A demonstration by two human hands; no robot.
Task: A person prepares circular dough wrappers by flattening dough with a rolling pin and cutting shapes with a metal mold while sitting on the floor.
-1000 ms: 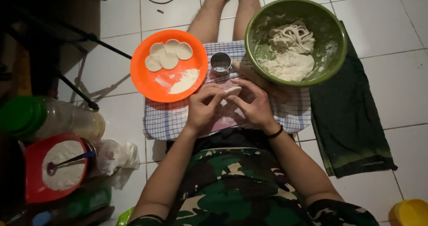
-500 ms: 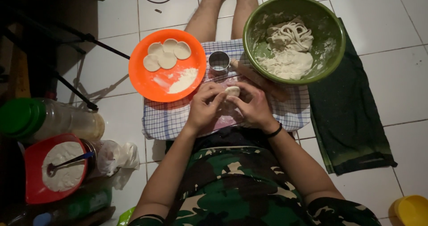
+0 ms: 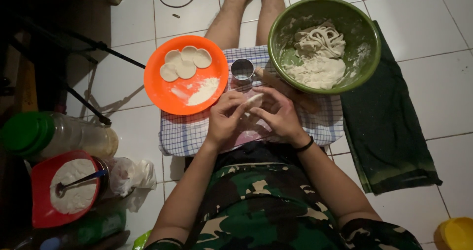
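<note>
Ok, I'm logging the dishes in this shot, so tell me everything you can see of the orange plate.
The orange plate is round, shallow and glossy, probably plastic, lying flat with its right edge on the checked cloth and the rest over the white tiled floor. Four pale dough discs overlap in its upper half, and a small heap of flour sits lower right. Neither hand touches it.

Mostly hidden between the fingers of left hand (image 3: 224,118) and right hand (image 3: 280,116): dough piece (image 3: 254,100). Cut by the frame edge, far right-below the green bowl (image 3: 367,63): yellow container (image 3: 456,234).
</note>
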